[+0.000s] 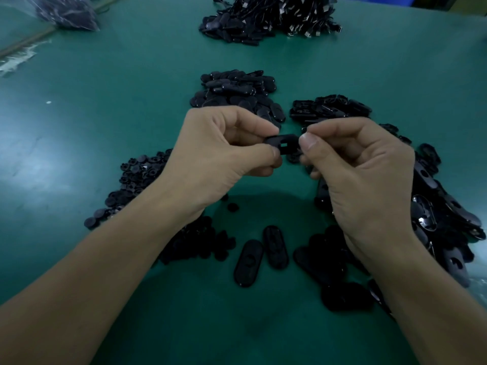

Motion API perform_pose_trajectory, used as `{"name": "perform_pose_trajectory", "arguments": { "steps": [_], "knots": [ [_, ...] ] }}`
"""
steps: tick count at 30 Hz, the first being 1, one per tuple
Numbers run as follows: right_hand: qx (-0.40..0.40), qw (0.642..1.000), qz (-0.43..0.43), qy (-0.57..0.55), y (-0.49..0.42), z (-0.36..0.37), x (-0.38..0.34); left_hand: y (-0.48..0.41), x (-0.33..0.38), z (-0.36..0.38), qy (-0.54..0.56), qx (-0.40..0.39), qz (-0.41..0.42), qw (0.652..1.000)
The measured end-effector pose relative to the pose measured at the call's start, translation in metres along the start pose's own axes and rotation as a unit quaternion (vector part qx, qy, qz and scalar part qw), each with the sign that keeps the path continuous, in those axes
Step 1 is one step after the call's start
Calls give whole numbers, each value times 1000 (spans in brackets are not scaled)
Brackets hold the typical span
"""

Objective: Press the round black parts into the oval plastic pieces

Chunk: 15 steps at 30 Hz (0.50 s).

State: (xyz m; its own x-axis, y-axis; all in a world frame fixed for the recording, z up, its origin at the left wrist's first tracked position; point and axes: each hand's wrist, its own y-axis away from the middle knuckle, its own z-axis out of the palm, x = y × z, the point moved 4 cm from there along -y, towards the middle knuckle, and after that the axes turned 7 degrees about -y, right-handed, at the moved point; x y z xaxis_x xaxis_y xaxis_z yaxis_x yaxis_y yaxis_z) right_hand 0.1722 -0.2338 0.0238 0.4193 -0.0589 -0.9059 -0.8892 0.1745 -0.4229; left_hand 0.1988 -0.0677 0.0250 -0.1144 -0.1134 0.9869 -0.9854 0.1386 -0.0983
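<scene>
Over mid-table [105, 88], both hands hold one oval [283, 144] up in the air, hole side up. Left hand [224, 148]: grip clamped on the oval's left end, thumb below, fingers on top. Right hand [355, 164]: thumb & forefinger pinched tight at the oval's right end. A dark bit shows just under that thumb, poss. a round part, but can't tell for sure.

Step in hand, as it looks: lining up for the press, w/ the oval's hole not yet filled. Next move prob. needs the round part centred on the hole, then a firm thumb squeeze while the left grip keeps the oval flat. A skewed part could jam or pop off.

Around the oval:
- rounds pile [137, 177], left & nearer
- big ovals pile [434, 206], right & nearer, partly under the right wrist
- two loose ovals [249, 262], nearer, side by side
- two more piles, one [234, 93] just beyond, one [329, 108] beyond-right
- corded heap [268, 19], far beyond
- bag [66, 11], far beyond-left

Nothing blocks the press itself. Low light & all-black parts make the hole hard to see.
</scene>
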Motion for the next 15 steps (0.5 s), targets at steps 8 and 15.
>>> {"name": "perform_pose_trajectory", "arguments": {
  "steps": [8,15],
  "knots": [
    [-4,1000,-17,7,2,4,-3,3,3,4,7,-13,7,1000],
    [2,1000,-21,15,4,6,-2,3,0,7,5,-16,16,1000]
  ]
}}
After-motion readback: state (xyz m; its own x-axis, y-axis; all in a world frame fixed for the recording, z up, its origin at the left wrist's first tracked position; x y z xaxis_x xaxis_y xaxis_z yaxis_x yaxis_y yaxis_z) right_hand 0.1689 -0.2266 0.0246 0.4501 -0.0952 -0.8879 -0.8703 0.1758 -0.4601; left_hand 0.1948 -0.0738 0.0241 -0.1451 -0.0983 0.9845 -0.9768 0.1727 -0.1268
